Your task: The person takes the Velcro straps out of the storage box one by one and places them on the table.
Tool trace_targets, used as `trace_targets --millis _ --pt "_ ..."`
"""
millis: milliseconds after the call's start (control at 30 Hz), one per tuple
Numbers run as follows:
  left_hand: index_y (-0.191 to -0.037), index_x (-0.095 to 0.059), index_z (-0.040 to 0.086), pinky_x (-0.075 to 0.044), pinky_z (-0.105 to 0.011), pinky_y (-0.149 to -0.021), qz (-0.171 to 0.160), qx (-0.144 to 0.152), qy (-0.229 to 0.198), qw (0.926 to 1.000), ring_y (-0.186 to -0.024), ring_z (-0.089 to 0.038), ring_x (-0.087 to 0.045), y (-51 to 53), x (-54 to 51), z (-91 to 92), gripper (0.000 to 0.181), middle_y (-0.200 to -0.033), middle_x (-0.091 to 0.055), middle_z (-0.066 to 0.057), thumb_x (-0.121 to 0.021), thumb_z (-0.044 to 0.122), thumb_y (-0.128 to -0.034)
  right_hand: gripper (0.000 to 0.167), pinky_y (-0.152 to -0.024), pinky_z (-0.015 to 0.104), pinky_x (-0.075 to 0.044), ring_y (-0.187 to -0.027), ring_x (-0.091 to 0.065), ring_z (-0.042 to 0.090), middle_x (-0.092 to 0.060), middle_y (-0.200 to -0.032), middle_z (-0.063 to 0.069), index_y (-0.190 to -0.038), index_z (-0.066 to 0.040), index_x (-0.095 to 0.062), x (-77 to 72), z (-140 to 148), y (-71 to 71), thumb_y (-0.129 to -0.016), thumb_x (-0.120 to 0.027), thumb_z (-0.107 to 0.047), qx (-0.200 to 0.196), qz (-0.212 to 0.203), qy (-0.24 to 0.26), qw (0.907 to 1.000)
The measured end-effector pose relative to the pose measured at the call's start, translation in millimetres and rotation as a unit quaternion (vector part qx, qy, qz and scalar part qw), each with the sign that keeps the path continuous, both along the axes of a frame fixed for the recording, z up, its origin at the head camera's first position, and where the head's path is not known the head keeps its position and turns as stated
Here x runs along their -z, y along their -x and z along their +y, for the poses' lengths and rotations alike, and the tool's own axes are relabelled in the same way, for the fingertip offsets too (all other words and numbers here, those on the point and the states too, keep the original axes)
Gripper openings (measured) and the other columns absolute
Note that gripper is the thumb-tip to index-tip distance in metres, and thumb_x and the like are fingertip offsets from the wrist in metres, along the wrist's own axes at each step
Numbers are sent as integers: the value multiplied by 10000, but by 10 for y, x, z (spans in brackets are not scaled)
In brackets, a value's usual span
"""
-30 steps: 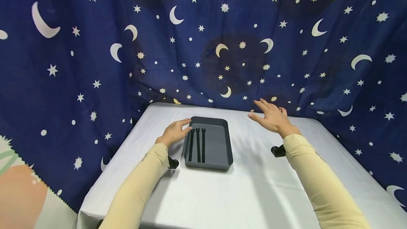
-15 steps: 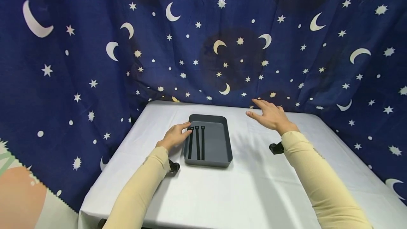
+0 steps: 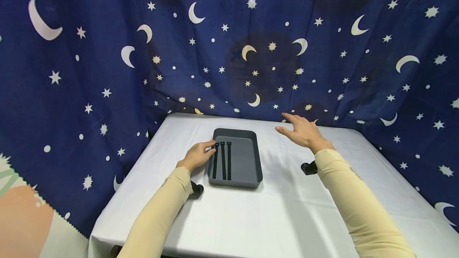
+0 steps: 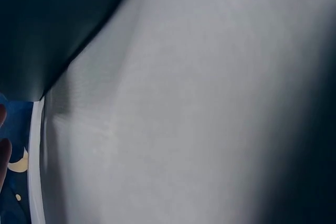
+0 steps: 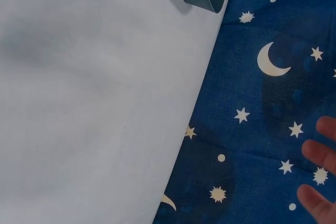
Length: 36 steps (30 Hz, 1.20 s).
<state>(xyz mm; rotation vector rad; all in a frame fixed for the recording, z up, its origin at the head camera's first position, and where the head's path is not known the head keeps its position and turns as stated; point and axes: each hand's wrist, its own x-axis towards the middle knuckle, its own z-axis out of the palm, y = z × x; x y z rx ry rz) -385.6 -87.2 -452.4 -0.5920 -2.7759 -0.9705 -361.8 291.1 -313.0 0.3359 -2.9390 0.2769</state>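
A dark grey rectangular tray [image 3: 244, 158] stands on the table, holding three black straps with slotted heads: a left strap [image 3: 215, 164], a middle strap [image 3: 224, 164] and a right strap [image 3: 229, 164]. My left hand [image 3: 196, 155] is at the tray's left rim, its fingertips by the head of the left strap, thumb and fingers apart. Whether they touch it, I cannot tell. Out to the right, my right hand [image 3: 302, 132] hovers above the cloth with spread fingers [image 5: 319, 155] and holds nothing. Only the tray's dark side [image 4: 52, 19] fills a corner of the left wrist view.
White cloth [image 3: 229, 218] covers the table. Behind it and at both sides hangs a dark blue curtain [image 3: 215, 11] with moons and stars. A black wrist camera [image 3: 197, 188] sits under the left wrist, another camera [image 3: 309, 168] by the right.
My left fingertips have come down slightly along the tray's left side, toward the left strap's head. The right hand has drifted a little left. Tray and straps lie as before.
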Motion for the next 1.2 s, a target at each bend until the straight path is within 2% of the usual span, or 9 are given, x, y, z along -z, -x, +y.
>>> trace_targets --millis 200,367,533,767,1000,1200 --pt "-1447 -553 140 -382 -487 -1178 -114 -21 -8 9999 -1413 -284 -478 5 8 -5 446 -1517 -518 -18 -562 292 -1028 894 -1116 787 -199 -1444 -339 477 -369 -1581 234 -1587 -156 -298 52 -16 13 -932 -397 -756 41 23 114 9999" --pt "-1421 -579 108 -371 -495 -1184 -175 22 -68 9998 -1424 -293 -462 6 13 -13 439 -1527 -508 -18 -548 309 -1032 901 -1133 769 -202 -1460 -305 478 -357 -1587 234 -1585 -136 -294 77 -48 12 -933 -422 -744 -3 -132 381 9992" --pt "-1412 -588 103 -367 -501 -1185 -215 16 -118 9997 -1434 -298 -447 0 29 -17 432 -1532 -502 -18 -545 305 -1032 881 -1165 693 -268 -1458 -319 464 -367 -1581 229 -1576 -96 -303 115 -79 18 -950 -461 -696 -125 -313 663 9972" --pt "-1415 -583 98 -352 -501 -1197 -211 38 -199 9996 -1439 -309 -439 26 25 -6 422 -1535 -498 -20 -540 281 -1038 841 -1095 649 -395 -1354 -459 464 -400 -1547 250 -1554 -50 -335 158 -142 54 -964 -521 -620 -360 -348 936 9943" --pt "-1403 -591 75 -353 -508 -1193 -130 77 -247 9996 -1433 -328 -442 23 13 0 415 -1529 -503 -51 -547 261 -1035 799 -1083 636 -412 -1347 -471 447 -443 -1520 230 -1539 -45 -359 205 -191 97 -968 -555 -568 -430 -280 1038 9933" --pt "-1403 -588 66 -343 -513 -1197 -199 71 -281 9994 -1438 -339 -431 -1 27 0 414 -1532 -497 -60 -551 251 -1034 803 -1065 627 -431 -1324 -494 443 -485 -1480 244 -1522 -35 -389 251 -233 96 -957 -567 -577 -511 -270 1112 9921"
